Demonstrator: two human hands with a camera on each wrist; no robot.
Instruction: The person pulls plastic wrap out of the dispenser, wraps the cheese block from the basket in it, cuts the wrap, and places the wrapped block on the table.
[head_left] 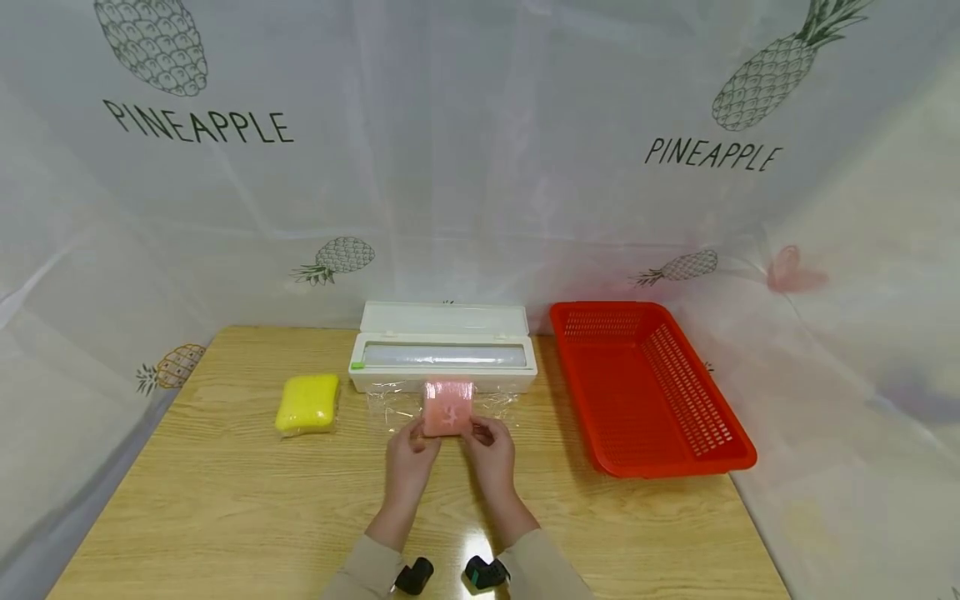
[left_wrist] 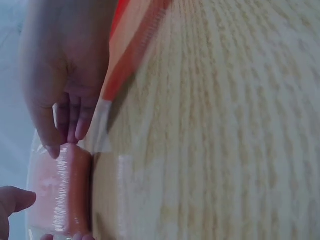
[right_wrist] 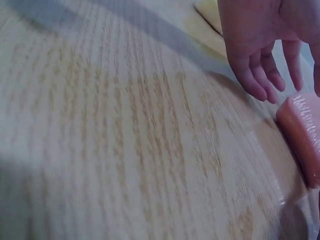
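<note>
A square pink block (head_left: 447, 408) with a shiny, creased surface lies on a sheet of clear plastic film (head_left: 390, 402), in front of the white film dispenser (head_left: 442, 383). My left hand (head_left: 411, 454) is at its near left corner; in the left wrist view the thumb (left_wrist: 21, 198) stands apart from the other fingertips. At the near right corner, my right hand (head_left: 491, 450) touches the block with thumb and fingertips. In the right wrist view, the left fingers (right_wrist: 257, 90) reach down, fairly straight, beside the block.
A yellow block (head_left: 307, 402) in clear wrap sits on the wooden table (head_left: 225, 500) to the left. To the right stands a red plastic basket (head_left: 626, 400). The dispenser's lid (head_left: 445, 318) is raised, and a film roll (head_left: 444, 356) shows inside. A pineapple-printed curtain (head_left: 465, 167) hangs behind.
</note>
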